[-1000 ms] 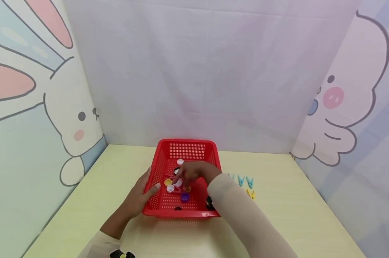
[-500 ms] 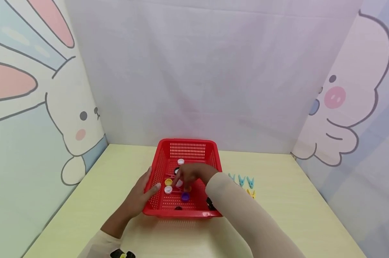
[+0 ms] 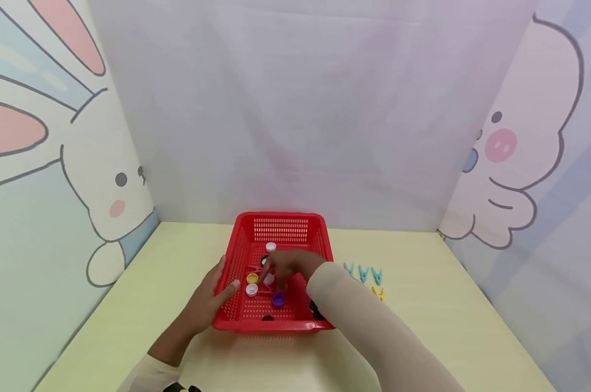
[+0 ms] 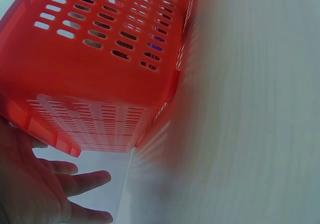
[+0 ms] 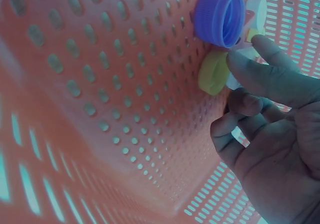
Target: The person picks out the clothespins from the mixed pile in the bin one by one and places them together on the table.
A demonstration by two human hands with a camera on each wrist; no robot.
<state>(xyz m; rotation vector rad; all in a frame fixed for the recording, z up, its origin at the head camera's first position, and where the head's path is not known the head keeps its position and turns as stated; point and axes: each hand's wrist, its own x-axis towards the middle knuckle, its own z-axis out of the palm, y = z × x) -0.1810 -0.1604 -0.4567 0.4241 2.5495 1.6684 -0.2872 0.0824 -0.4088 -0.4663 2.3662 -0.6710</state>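
Observation:
A red perforated basket [image 3: 281, 228] sits mid-table and holds loose bottle caps. They include a white cap [image 3: 271, 246] at the back, a yellow cap [image 3: 252, 278], a white cap [image 3: 251, 289], a purple cap [image 3: 278, 299] and black caps [image 3: 316, 311]. My right hand [image 3: 282, 268] reaches into the basket. Its index finger [image 5: 267, 66] and curled thumb close on a small white cap [image 5: 234, 82] next to a yellow cap [image 5: 214, 72] and the purple cap [image 5: 220, 17]. My left hand [image 3: 216, 294] rests with straight fingers [image 4: 80, 181] against the basket's left wall [image 4: 100, 83].
Blue clothes pegs [image 3: 363, 272] and a yellow peg [image 3: 377, 294] lie on the pale yellow table [image 3: 447, 326] right of the basket. Pink pegs [image 3: 255, 269] lie among the caps. Cartoon-printed walls close in the back and both sides.
My right hand has sunk slightly lower onto the caps in the middle of the basket. The left hand and the basket have stayed in place.

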